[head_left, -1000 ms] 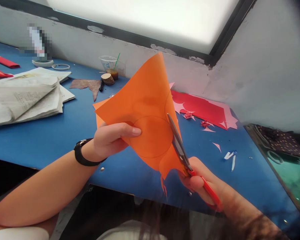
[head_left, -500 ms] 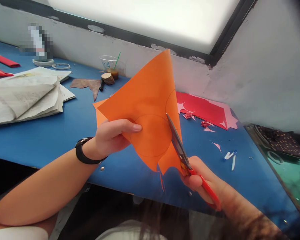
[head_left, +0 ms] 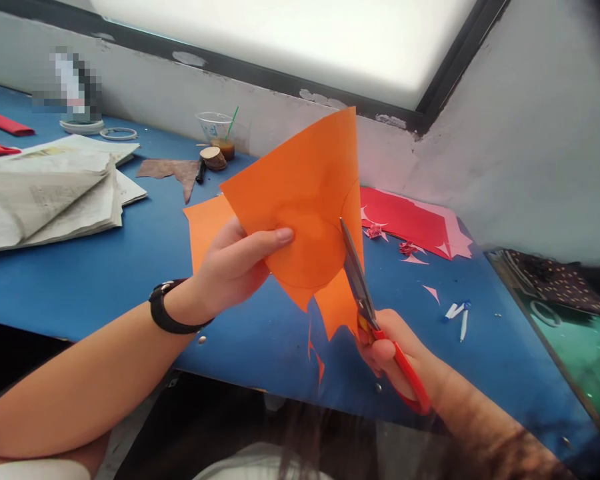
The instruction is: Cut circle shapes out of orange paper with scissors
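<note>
An orange sheet of paper (head_left: pixel 300 173) is held up above the table, with pencilled circles drawn on it. My left hand (head_left: pixel 235 263) is closed on its left edge, thumb lying across the front and the other fingers behind. My right hand (head_left: pixel 395 340) grips red-handled scissors (head_left: pixel 361 283). Their blades lie along the right side of the lower circle, with the tip near the upper right arc. A part-cut flap of the sheet hangs at the lower right beside the blades. Below the sheet dangles a thin orange sliver (head_left: pixel 317 360).
Another orange sheet (head_left: pixel 205 227) lies on the blue table (head_left: pixel 165 227) behind my left hand. Red paper (head_left: pixel 410 217), pink scraps and blue-white pieces (head_left: pixel 463 313) are at the right. Newspapers (head_left: pixel 55 193) lie left; a plastic cup (head_left: pixel 220 133) and a wood slice (head_left: pixel 213 158) stand toward the wall.
The sheet has turned and shifted slightly right and up in my left hand. More of the cut gap shows along the circle's lower right, and the sliver hangs lower.
</note>
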### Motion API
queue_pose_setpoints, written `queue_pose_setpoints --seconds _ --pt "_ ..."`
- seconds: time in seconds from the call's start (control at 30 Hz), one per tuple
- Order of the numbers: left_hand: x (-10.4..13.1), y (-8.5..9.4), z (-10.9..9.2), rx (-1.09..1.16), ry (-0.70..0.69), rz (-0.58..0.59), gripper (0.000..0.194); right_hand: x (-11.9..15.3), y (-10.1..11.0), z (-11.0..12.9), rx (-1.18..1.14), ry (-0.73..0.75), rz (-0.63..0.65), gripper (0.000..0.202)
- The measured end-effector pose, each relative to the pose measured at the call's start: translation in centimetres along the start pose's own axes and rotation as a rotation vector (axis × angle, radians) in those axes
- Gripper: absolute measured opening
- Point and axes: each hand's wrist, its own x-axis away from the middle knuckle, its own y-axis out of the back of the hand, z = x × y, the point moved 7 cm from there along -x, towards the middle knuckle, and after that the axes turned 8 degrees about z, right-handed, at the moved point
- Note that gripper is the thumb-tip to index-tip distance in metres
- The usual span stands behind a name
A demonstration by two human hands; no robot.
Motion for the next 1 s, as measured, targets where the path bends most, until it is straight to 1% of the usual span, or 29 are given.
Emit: queue_pose_setpoints --seconds 0.1,0.2,0.27,0.33,0.4,0.47,0.57,0.63,0.7,0.77,0.83,0.87,0.9,0.93,1.0 --pt "0.5 -0.7 0.6 -0.021 -0.032 0.035 0.013 0.1 -0.3 0.4 0.043 -0.008 -0.052 0.084" --pt "1.0 -1.2 1.6 -0.073 -0.01 0.089 0.018 0.2 -0.2 0.9 0.034 -0.053 -0.118 0.081" --pt "1.3 -1.5 2.3 -0.072 0.013 0.119 0.022 0.0 -0.2 1.1 0.04 -0.038 -0.109 0.082" --pt "1.3 -1.5 2.8 -0.066 0.01 0.103 0.019 -0.5 -0.1 1.0 0.067 0.005 -0.071 0.084" --pt "1.3 -1.2 3.2 -0.075 0.015 0.058 0.015 -0.9 0.2 0.4 0.1 0.042 -0.041 0.085" --pt "1.2 -0.7 3.5 -0.098 0.011 0.02 0.013 -1.1 0.5 -0.4 0.119 0.049 -0.046 0.087" --pt "1.3 -0.3 3.3 -0.145 -0.04 0.002 0.011 -1.0 0.7 -1.4 0.117 0.051 -0.065 0.086" --pt "1.6 -0.6 2.7 -0.173 -0.09 0.017 0.01 -0.8 0.6 -1.7 0.114 0.045 -0.056 0.083" --pt "1.8 -1.3 2.2 -0.187 -0.109 0.039 0.012 -0.7 0.5 -1.7 0.123 0.04 -0.043 0.082" --pt "2.0 -1.9 2.1 -0.192 -0.078 0.043 0.012 -0.7 0.6 -1.6 0.139 0.044 -0.044 0.083" --pt "2.1 -2.0 2.2 -0.175 -0.067 0.009 0.009 -0.7 0.7 -1.4 0.148 0.066 -0.053 0.082" --pt "2.0 -2.1 2.6 -0.16 -0.02 0.022 0.01 -0.6 0.7 -1.3 0.152 0.082 -0.058 0.08" --pt "2.1 -2.1 2.4 -0.142 -0.057 0.011 0.01 -0.6 0.7 -1.1 0.156 0.097 -0.06 0.077" --pt "2.0 -2.2 2.6 -0.125 -0.044 0.042 0.012 -0.5 0.7 -1.0 0.161 0.116 -0.061 0.075" --pt "1.9 -2.1 2.5 -0.132 -0.058 0.061 0.017 -0.4 0.7 -0.8 0.171 0.143 -0.066 0.071"
